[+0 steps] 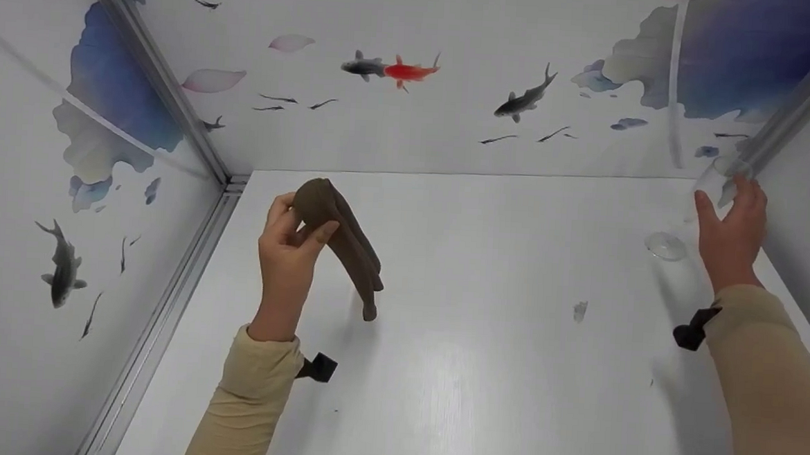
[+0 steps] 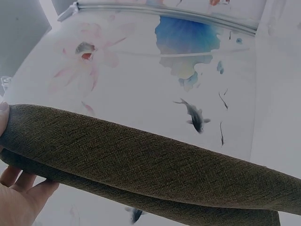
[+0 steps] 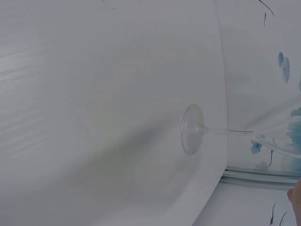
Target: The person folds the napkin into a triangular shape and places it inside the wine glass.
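Note:
My left hand (image 1: 285,266) holds a folded brown cloth (image 1: 352,249) near its upper end, thumb in front and fingers behind. The cloth hangs down to the right above the white tabletop. In the left wrist view its woven brown fabric (image 2: 141,155) stretches across the lower part, fingers at its left end. At the far right, my right hand (image 1: 734,234) is beside the bowl of a clear wine glass (image 3: 192,129), thumb and fingers spread apart. The glass stands on its round foot (image 1: 666,246); whether the fingers touch the bowl is unclear.
A white tabletop (image 1: 481,370) spreads below both hands. White panels painted with fish and petals (image 1: 410,131) rise at the back and sides, joined by metal rails (image 1: 165,312). A small translucent patch (image 1: 580,310) shows on the tabletop left of the glass.

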`<state>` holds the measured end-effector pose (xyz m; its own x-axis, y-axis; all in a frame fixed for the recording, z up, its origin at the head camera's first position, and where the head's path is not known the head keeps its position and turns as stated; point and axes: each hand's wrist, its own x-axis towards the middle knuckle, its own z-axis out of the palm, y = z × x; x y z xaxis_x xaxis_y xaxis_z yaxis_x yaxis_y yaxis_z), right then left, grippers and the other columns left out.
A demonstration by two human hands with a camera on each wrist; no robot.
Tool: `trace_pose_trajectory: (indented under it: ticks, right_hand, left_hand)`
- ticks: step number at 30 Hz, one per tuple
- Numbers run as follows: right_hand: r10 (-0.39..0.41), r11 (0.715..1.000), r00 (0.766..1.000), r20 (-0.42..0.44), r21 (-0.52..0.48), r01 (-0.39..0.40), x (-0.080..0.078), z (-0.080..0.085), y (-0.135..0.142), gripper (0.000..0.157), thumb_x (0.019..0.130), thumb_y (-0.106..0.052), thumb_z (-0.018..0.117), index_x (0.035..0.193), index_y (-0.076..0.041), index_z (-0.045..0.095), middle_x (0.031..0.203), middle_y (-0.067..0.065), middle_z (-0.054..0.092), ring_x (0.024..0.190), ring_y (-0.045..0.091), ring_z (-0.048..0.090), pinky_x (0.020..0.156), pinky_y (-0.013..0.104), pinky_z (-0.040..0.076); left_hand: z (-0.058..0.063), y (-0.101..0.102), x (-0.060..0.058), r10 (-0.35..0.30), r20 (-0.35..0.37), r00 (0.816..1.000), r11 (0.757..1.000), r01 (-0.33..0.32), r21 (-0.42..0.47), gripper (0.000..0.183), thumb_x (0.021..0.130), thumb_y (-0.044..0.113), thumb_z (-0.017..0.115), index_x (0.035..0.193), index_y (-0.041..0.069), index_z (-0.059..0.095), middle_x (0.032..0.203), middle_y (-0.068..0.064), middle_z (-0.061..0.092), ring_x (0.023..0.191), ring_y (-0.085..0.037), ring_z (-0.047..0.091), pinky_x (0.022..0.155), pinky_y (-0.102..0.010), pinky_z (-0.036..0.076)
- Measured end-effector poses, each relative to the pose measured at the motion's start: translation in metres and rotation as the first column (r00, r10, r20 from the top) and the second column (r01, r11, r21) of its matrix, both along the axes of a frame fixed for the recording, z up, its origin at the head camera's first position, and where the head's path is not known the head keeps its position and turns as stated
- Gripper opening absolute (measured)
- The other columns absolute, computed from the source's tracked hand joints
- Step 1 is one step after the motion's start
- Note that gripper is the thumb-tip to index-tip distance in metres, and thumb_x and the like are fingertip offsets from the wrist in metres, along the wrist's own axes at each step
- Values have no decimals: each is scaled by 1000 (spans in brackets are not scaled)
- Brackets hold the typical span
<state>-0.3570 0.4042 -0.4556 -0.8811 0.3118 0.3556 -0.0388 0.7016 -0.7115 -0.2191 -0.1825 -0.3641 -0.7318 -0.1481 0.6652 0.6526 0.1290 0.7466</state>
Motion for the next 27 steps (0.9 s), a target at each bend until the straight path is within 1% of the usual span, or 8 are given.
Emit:
trace_pose_trajectory:
  ticks: [3,5,10,13,15,20,23,27]
  right_hand:
    - [-41,999,999,-2,-8,41,0,-1,-1,70,99,-45,48,153,-8,24,154,15,27,139,32,29,113,50,18]
    - [-61,998,998,6,-15,61,0,-1,-2,71,97,-47,49,152,-9,25,152,14,32,139,30,30,113,49,20]
    - [-95,994,994,46,-48,97,1,1,-5,77,93,-54,53,150,-10,26,153,13,34,139,29,31,113,48,22]
    - [-103,992,993,53,-61,106,3,2,-8,79,90,-56,57,147,-10,28,153,13,34,140,29,31,113,47,23]
    - [-100,991,994,54,-79,104,3,3,-11,77,88,-56,61,144,-14,31,152,13,36,139,28,32,112,46,24]
    - [-58,989,996,68,-131,67,3,5,-14,69,86,-54,66,138,-24,33,145,13,39,132,26,38,107,41,30]
    - [-11,988,998,63,-154,21,3,5,-16,66,87,-49,67,138,-25,32,141,12,39,121,25,41,99,34,36]
    - [46,983,998,43,-178,-38,4,5,-19,67,89,-42,68,140,-21,30,141,4,37,119,22,41,97,28,39]
  left_hand:
    - [1,0,3,7,18,1000,1000,-7,0,27,83,-4,74,108,-10,67,116,-14,52,110,-29,53,97,-41,47]
    - [2,0,4,10,16,1000,1000,-10,-4,27,83,-4,74,108,-10,67,116,-14,52,111,-29,53,97,-41,47]
    - [5,1,5,9,-1,1000,1000,-9,-14,28,83,-4,74,109,-10,67,116,-14,52,111,-30,52,96,-42,48]
    - [5,2,4,3,4,1000,1000,-3,-19,29,83,-3,74,109,-10,67,116,-14,52,111,-30,52,96,-42,48]
    - [4,3,4,-3,16,1000,1000,3,-16,28,83,-3,74,109,-11,67,116,-14,51,111,-30,53,96,-41,48]
    - [4,8,3,-15,35,999,1000,15,-9,28,84,-3,73,109,-11,67,117,-14,50,109,-29,56,95,-41,49]
    - [5,13,1,-26,26,999,1000,26,0,28,84,-3,73,109,-11,67,117,-15,50,108,-29,56,95,-41,49]
    - [7,21,-2,-33,5,999,999,33,-4,29,83,-1,74,109,-11,67,116,-14,50,108,-29,56,95,-41,49]
